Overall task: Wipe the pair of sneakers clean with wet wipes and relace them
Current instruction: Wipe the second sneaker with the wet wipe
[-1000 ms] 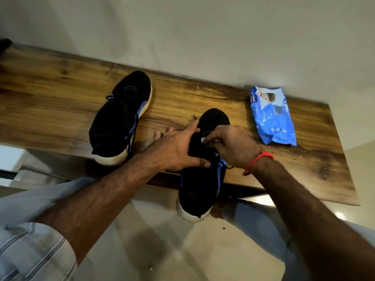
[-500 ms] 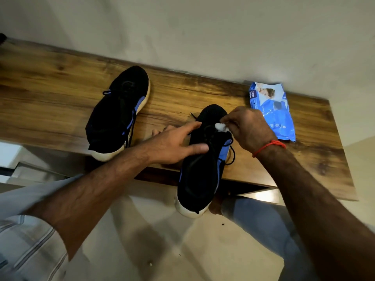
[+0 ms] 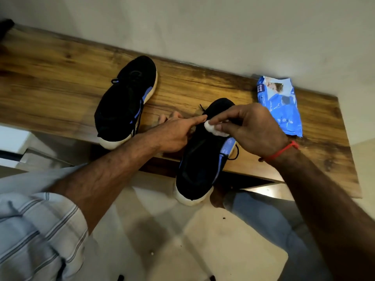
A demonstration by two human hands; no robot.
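Now | right hand is pinching a wadded white wipe above the near sneaker, which is overhanging the wooden bench | left hand is resting beside it, forefinger extended, touching the wipe | far sneaker is lying left | wipes pack is lying right

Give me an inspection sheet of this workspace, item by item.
Surface: wooden bench against a wall.
Job's things: left sneaker lies fully on the bench; right sneaker overhangs its front edge, a black lace loose beside it; wet wipes pack on the bench by the wall.
Clutter: small specks on the floor.
Grippers: right hand pinches a white wad over the right sneaker; left hand rests on that sneaker, index finger straight.
Cables: nothing seen.
Surroundings: plain wall.
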